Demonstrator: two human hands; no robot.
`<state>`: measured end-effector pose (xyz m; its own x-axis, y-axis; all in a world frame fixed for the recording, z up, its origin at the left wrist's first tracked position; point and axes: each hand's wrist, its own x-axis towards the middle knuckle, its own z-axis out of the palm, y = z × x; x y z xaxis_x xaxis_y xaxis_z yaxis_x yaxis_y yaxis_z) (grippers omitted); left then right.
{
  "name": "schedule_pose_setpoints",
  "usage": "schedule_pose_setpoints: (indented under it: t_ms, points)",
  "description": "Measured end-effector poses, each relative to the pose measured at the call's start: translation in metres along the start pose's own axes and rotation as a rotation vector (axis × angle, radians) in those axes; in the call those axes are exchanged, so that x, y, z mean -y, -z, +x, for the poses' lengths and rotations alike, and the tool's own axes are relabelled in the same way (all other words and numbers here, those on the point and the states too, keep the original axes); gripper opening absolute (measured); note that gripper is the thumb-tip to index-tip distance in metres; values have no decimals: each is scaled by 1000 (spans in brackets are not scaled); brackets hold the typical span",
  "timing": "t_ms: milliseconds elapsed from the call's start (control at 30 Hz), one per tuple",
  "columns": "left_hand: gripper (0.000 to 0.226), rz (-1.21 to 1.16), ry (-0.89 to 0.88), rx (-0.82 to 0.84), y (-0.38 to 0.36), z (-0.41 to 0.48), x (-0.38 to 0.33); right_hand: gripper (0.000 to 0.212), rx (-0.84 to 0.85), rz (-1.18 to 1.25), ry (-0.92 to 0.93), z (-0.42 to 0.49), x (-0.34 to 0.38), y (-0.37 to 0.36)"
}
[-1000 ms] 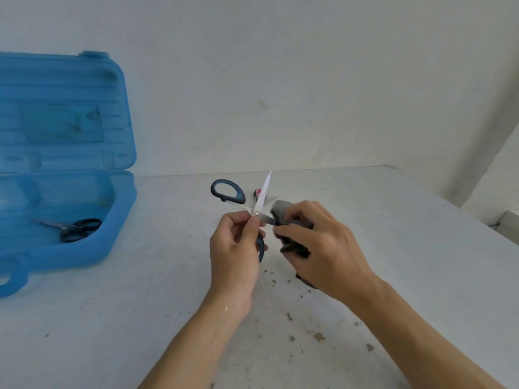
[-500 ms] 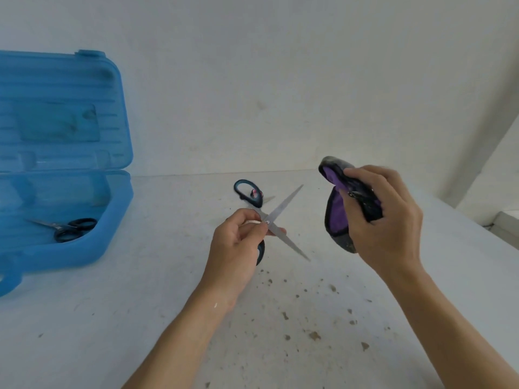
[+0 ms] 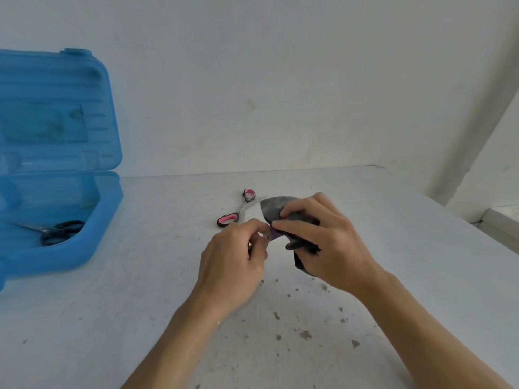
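Observation:
My right hand [image 3: 331, 242] grips a dark grey cloth [image 3: 273, 206] with a purple inner side, just above the white table [image 3: 134, 299]. My left hand [image 3: 233, 256] is right beside it, fingers curled, thumb and forefinger meeting the cloth's purple edge. The blue-handled scissors it holds are almost wholly hidden; only a dark sliver shows between its fingers, and the blades are out of sight at the cloth. A second pair, the pink-handled scissors [image 3: 228, 219], lies spread on the table just behind my hands.
An open blue plastic case [image 3: 108, 220] stands at the left against the wall, with black-handled scissors [image 3: 57, 232] lying in its lower half. Dark specks dot the table in front of my hands. The table's right edge runs diagonally at the far right.
My right hand came back down and left with the cloth, from raised at the right to against my left hand. The open blades, plain half a second ago, are now hidden.

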<state>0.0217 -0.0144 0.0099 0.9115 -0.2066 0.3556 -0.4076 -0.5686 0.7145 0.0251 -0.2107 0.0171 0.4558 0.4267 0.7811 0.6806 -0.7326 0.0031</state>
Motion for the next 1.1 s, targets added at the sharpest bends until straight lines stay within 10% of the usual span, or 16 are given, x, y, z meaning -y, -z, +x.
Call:
schedule_pose_setpoints:
  t_ms: [833, 1100]
  points:
    - [12, 15, -31, -28, -10, 1, 14, 19, -55, -56, -22, -6, 6, -17]
    - [10, -9, -61, -90, -13, 2, 14, 30, -307, -148, -472, -7, -19, 6]
